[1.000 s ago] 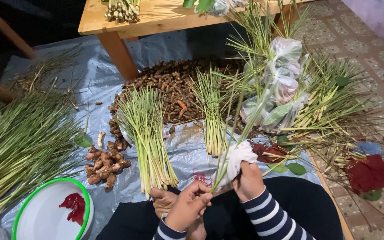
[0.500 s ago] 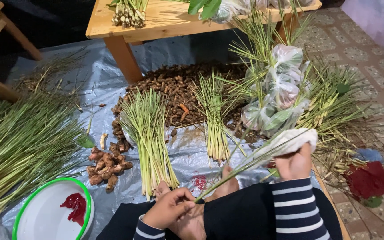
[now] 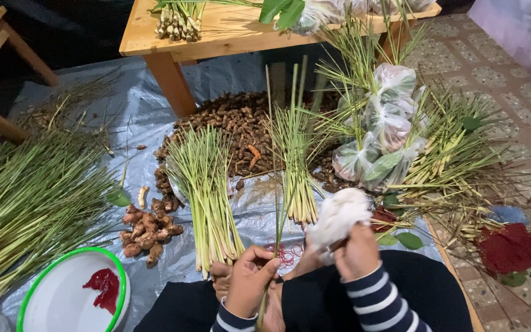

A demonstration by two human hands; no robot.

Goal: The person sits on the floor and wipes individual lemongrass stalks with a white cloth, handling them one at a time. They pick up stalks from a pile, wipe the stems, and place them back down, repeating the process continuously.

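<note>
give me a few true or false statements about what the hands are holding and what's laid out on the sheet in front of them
1. The left hand grips a thin green stalk. True.
2. The right hand holds a red cloth. False: it holds a white cloth.
3. The white bowl with a green rim sits at the far right. False: it is at the lower left, with something red inside.
4. A bundle of lemongrass lies on the plastic sheet just ahead of the left hand. True.
5. The knobbly ginger-like roots are piled on the wooden table. False: they lie on the sheet, left of the bundle.
</note>
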